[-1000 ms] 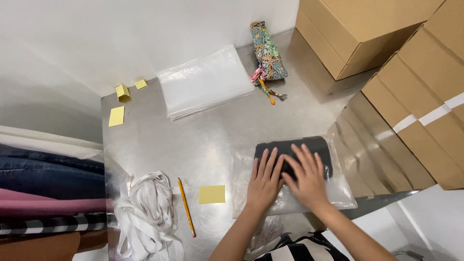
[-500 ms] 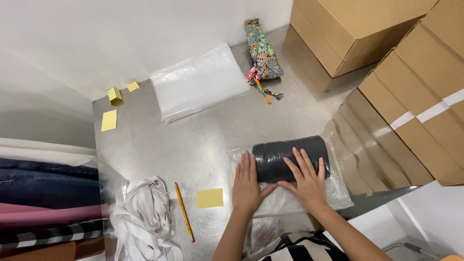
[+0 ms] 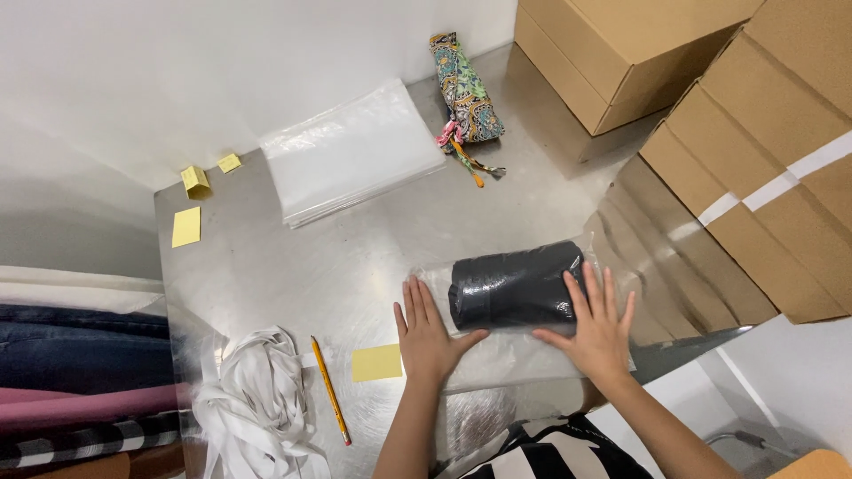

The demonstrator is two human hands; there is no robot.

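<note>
2 hands lie flat, fingers spread, on a brushed steel counter (image 3: 293, 266) that butts against a plain white wall. Left hand (image 3: 429, 333) presses its palm on the clear plastic bag (image 3: 515, 350) just beside the near-left end of the black roll of cloth (image 3: 515, 286); right hand (image 3: 597, 326) is spread over the bag at the roll's right end, fingertips touching it. Neither grips anything. The roll sits inside the bag, near the counter's front edge, right of centre.

Against 1 second ago: the dark cloth then lay flat under both palms; now it is a tight cylinder, and the hands have slid off it toward the person. Half a second ago the roll was formed already, with the hands about where they are now.

Count time. 1 stack of clear bags (image 3: 351, 160) at the back, 1 patterned fabric roll (image 3: 463, 84) with coloured ties beside it, 1 yellow pencil (image 3: 329, 401), 1 heap of white ribbon (image 3: 253, 412) at the front left. Yellow paper notes: 4, with 1 (image 3: 376, 362) by the left hand, 1 (image 3: 186, 227) at the far left edge, 2 small ones (image 3: 206, 173) near the wall. At least 2 cardboard boxes (image 3: 763, 168) along the right. Folded clothes (image 3: 80, 372) stacked off the left side, denim and pink among them.
</note>
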